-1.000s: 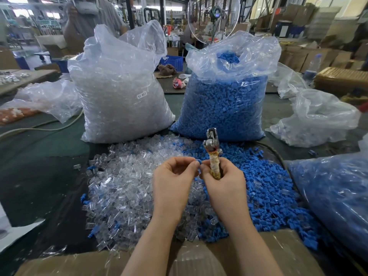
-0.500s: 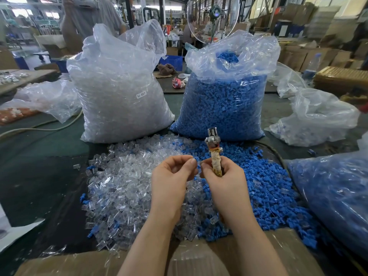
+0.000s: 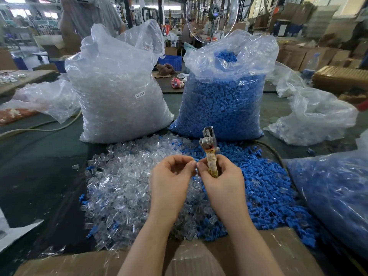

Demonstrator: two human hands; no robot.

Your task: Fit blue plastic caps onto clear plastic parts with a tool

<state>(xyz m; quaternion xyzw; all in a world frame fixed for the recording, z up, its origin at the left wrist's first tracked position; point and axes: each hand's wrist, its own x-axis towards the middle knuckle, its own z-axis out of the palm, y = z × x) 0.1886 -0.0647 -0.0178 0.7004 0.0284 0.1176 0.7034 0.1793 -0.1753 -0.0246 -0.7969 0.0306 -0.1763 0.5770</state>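
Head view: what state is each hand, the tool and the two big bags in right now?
Left hand: fingertips pinched on a small part, too small to identify.
Right hand: curled round the tool's wrapped handle.
Tool: held upright, metal head above the fist.
Bag of clear parts: upright, top open.
Bag of blue caps: upright, top open, full.

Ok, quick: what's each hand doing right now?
Left hand: fingers curled, pinching a small part, hard to identify.
Right hand: grips the tool.
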